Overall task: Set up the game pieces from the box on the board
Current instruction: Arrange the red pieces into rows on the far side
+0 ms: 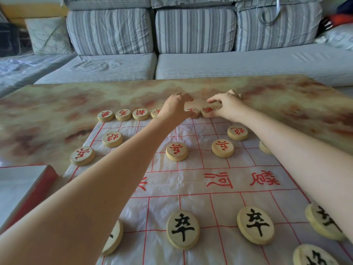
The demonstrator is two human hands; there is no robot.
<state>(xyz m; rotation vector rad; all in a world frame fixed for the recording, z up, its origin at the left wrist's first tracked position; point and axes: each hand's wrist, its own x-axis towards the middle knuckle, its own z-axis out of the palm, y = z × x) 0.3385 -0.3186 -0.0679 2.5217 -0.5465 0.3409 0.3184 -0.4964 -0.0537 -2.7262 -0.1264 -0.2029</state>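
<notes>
Black pieces [183, 229] nearest, hands [174, 106] [227, 105] on red pieces [207, 111]

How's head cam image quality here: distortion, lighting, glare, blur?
Head view: wide-angle stretch turns the near black-marked piece oval; light is soft and even, with a faint shadow under the left forearm; slight sheen on the board sheet; the far red piece at the right hand reads a little soft.

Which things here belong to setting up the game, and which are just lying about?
Job: board, red pieces, black pieces, box, left hand, right hand.
Lying about: sofa, striped cushions, flowered pillow.
</notes>
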